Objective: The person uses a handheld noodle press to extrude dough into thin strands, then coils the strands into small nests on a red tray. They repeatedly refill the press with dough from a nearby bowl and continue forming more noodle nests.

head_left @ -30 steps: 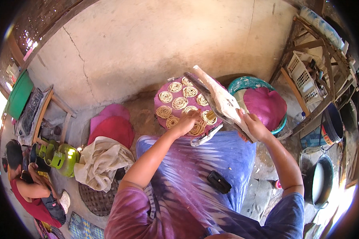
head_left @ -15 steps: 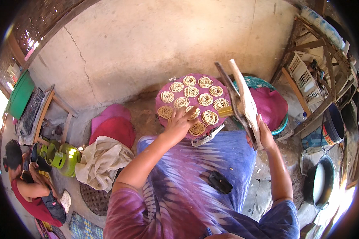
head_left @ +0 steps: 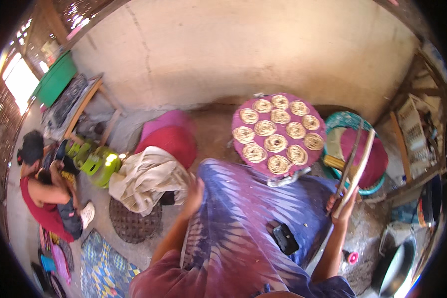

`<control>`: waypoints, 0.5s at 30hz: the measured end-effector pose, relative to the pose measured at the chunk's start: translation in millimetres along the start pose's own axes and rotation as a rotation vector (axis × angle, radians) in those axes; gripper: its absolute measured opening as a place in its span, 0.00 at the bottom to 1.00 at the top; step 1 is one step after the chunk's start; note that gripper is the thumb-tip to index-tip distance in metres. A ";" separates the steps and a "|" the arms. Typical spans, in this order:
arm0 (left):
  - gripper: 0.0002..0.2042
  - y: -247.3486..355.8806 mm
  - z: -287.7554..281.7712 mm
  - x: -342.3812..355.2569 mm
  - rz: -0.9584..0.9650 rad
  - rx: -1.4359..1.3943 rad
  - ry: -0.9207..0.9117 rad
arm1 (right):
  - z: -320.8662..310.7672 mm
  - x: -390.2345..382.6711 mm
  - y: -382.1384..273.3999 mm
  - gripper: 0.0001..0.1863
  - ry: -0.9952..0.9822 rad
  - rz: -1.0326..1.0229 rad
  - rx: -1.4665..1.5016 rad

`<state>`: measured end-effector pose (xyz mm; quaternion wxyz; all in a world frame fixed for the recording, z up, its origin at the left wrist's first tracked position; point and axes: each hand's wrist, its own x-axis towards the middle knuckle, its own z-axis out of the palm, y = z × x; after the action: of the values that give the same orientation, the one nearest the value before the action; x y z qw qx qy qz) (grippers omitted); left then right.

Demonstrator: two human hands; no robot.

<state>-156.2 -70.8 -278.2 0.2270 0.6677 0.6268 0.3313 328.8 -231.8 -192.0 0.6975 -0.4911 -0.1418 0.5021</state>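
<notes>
My right hand (head_left: 342, 201) grips a long two-piece wooden tool (head_left: 357, 169) with a yellow cylinder attached, held upright at the right. My left hand (head_left: 193, 196), smeared by motion, is low beside the left edge of the tie-dyed cloth (head_left: 243, 208) over my lap; its fingers are unclear. In front of me stands a round maroon tray (head_left: 238, 126) bearing several pale coiled strand nests (head_left: 275, 143). A black pouch-like object (head_left: 284, 239) lies on my lap.
Another person (head_left: 44, 193) sits at the left by green gas cylinders (head_left: 99, 169). Cream cloth (head_left: 144, 174) and red round sheets (head_left: 169, 139) lie beside me. A teal tub (head_left: 345, 119), wooden rack (head_left: 400, 144) and dark basin (head_left: 392, 268) are at the right; a pale wall faces me.
My left hand has left the tray and moved down and left. My right hand, still holding the tool, moved right, away from the tray. The view has shifted, showing more on the left.
</notes>
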 end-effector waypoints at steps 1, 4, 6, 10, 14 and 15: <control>0.37 -24.0 1.9 -54.2 -0.221 -0.159 -0.188 | -1.4 1.7 2.2 0.45 0.015 -0.046 0.005; 0.31 -80.2 -31.4 -190.7 -0.672 -0.389 -0.479 | -4.5 6.1 3.7 0.42 0.020 -0.105 0.119; 0.28 -105.2 -70.5 -256.5 -1.162 -0.666 -0.542 | -4.8 8.8 2.8 0.42 0.013 -0.109 0.173; 0.26 -134.2 -91.0 -273.5 -1.390 -0.509 -0.712 | -0.7 10.8 2.4 0.42 0.045 -0.059 0.176; 0.24 -132.7 -51.0 -184.0 -1.046 -0.305 -0.872 | 5.3 9.8 3.2 0.42 0.075 -0.111 0.129; 0.24 -130.1 -45.1 -152.2 -0.953 -0.269 -0.871 | 6.4 9.6 3.7 0.42 0.073 -0.119 0.118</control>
<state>-277.5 -211.7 -365.1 0.6631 0.3561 0.6577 -0.0304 326.7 -220.2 -194.8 0.7584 -0.4580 -0.1154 0.4492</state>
